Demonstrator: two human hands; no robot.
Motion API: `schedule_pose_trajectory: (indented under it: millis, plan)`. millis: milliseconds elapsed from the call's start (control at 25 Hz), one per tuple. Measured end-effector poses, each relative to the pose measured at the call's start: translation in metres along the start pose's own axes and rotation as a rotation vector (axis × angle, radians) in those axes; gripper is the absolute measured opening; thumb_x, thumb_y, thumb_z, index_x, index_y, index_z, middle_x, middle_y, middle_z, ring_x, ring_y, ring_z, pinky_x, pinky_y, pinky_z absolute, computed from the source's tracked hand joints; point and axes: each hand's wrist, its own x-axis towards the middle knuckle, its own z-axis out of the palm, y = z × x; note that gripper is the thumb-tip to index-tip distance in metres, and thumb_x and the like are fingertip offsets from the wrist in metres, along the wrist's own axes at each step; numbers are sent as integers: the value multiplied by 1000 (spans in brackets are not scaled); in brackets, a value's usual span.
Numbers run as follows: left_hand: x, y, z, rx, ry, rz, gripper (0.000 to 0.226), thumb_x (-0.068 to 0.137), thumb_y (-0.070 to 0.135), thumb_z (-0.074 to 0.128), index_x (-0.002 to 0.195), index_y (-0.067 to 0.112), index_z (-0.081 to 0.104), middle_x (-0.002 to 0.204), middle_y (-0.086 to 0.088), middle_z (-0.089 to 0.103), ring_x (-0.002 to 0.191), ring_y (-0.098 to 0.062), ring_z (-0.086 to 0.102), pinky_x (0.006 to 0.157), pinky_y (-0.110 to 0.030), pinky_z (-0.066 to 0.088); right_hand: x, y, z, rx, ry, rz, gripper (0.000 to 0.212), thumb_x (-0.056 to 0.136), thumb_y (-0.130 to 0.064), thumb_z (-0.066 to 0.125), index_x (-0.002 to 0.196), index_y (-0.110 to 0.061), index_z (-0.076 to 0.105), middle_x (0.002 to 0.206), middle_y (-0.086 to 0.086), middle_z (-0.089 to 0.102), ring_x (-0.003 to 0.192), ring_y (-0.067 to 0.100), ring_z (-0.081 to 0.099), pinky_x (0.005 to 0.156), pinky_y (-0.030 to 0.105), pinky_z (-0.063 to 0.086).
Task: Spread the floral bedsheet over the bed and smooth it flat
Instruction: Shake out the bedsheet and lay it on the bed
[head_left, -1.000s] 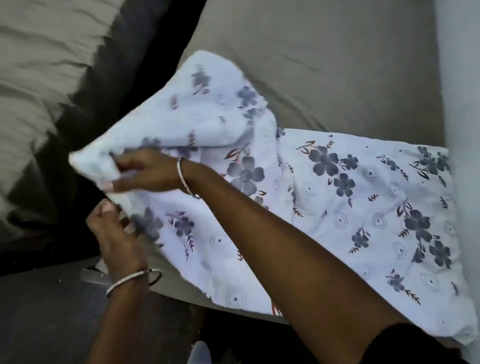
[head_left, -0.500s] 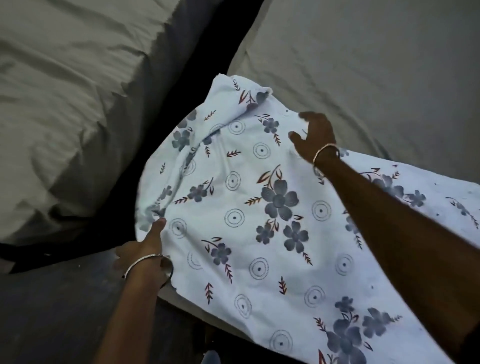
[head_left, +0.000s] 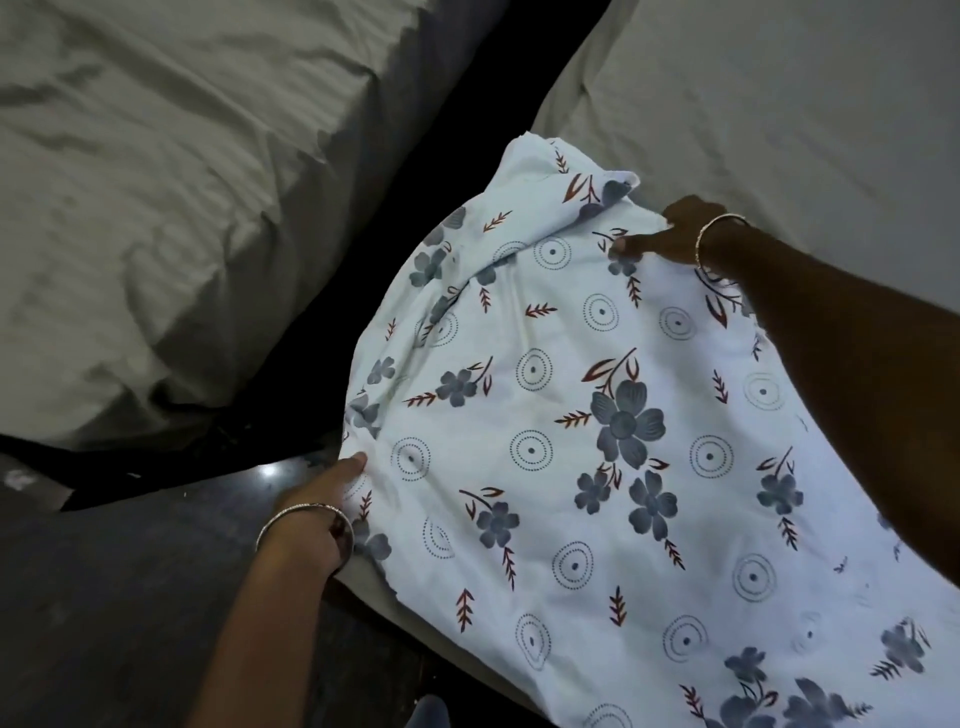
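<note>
The floral bedsheet (head_left: 597, 441), white with grey-blue flowers and dotted rings, lies over the near corner of the bed (head_left: 779, 93), which is covered in plain grey cloth. Its far corner is bunched and wrinkled. My left hand (head_left: 324, 499), with a bangle at the wrist, grips the sheet's left edge where it hangs off the bed corner. My right hand (head_left: 670, 236), also with a bangle, reaches across the sheet and pinches its far edge. My right forearm lies over the sheet's right part.
A second bed (head_left: 156, 182) with grey bedding stands to the left. A dark gap (head_left: 457, 156) runs between the two beds. Dark shiny floor (head_left: 130, 597) lies below my left arm.
The sheet went from a bundle held up in both hands to spread on the bed corner. My right hand moved to its far edge; my left stays at the left edge.
</note>
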Motion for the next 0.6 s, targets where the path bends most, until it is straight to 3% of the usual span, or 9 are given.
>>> schedule_pose_trajectory:
  millis: [120,160,240,280,320,360,440,520,600]
  plan:
    - [-18,4,5,-149,24,62,39,94,23,55,120,-6,57,63,-14,59,39,-14,54,41,-21,44,-2,-13,-10,-21,-69,-66,60,73,-63,69,98,-9,69,105,16,66,97,32,59,81,34,45]
    - [-21,7,7,-211,17,76,33,96,23,50,114,-5,59,67,-15,64,42,-11,56,44,-22,44,-1,-15,-10,35,-77,-102,59,70,-61,73,98,-10,68,100,12,67,98,31,61,81,34,46]
    - [-32,10,6,-395,-120,98,29,97,24,44,109,7,63,104,-13,71,73,-16,67,64,-28,53,5,-17,-4,229,-79,-109,73,57,-62,82,102,-8,62,93,7,70,92,27,65,81,33,50]
    - [-36,11,2,-487,-208,122,33,96,24,42,116,9,63,118,-11,69,87,-19,69,74,-31,57,4,-21,-1,308,-123,-128,67,59,-55,84,99,-6,61,88,8,71,84,24,66,81,33,51]
    - [-38,12,-2,-561,-281,143,38,94,24,42,124,9,60,124,-10,66,97,-21,70,82,-33,59,2,-26,0,344,-195,-155,48,69,-44,83,89,-6,61,78,9,72,75,22,65,79,31,51]
    - [-39,14,-8,-620,-330,162,45,89,24,45,130,9,57,126,-10,65,107,-21,68,89,-36,56,-1,-34,-2,351,-251,-185,31,78,-33,78,81,-8,61,65,7,71,64,19,63,71,28,51]
    - [-38,18,-19,-694,-392,195,60,78,26,51,135,9,54,130,-10,64,119,-22,61,100,-38,50,-7,-50,-5,440,-302,-230,18,84,-20,72,78,-9,60,47,0,64,46,13,60,50,21,46]
    - [-30,21,-31,-745,-418,222,52,74,23,53,122,8,65,122,-10,68,113,-22,65,97,-38,52,-9,-60,-12,646,-348,-271,9,87,-15,67,84,-8,62,54,0,68,46,11,64,45,20,46]
    - [-14,24,-46,-760,-346,249,36,79,16,53,109,8,72,115,-7,72,107,-20,68,88,-36,57,-9,-69,-26,842,-365,-291,4,90,-11,61,93,-10,65,69,-1,74,58,11,69,51,22,53]
